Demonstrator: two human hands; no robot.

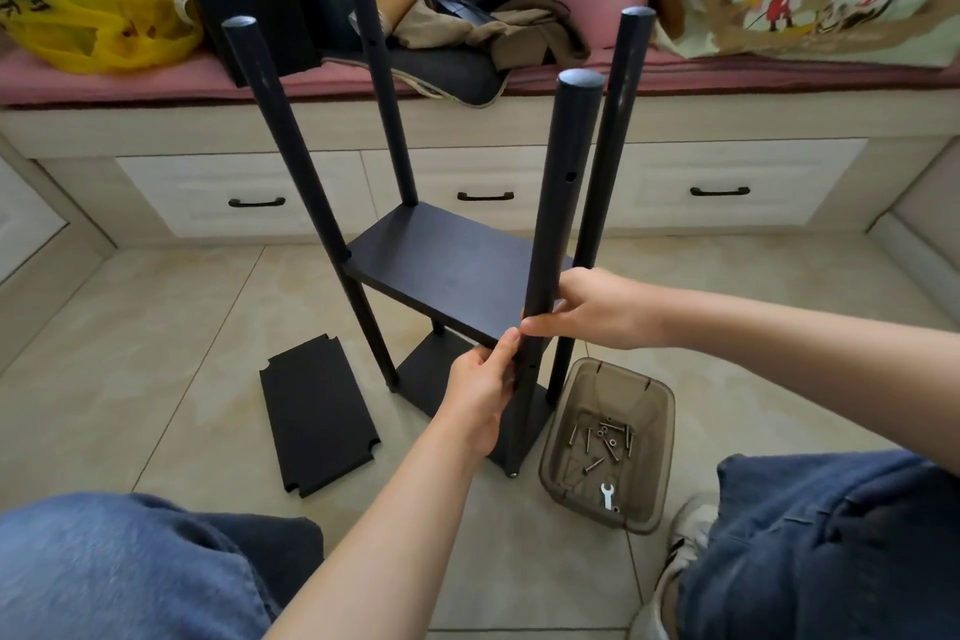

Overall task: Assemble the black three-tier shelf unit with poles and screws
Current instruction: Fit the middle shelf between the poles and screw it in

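The half-built black shelf unit [457, 270] stands mid-floor. The left hand [483, 390] clamps its fingers round the near round black pole [561, 203]; the right hand [597, 309] pinches it higher. A loose flat black panel [317, 421] lies at eight o'clock.

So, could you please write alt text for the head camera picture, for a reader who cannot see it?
A person's left hand and right hand grip the near pole of a half-built black shelf unit, where the pole meets the middle shelf. A loose shelf board lies on the floor at left; a bin of screws sits at right.
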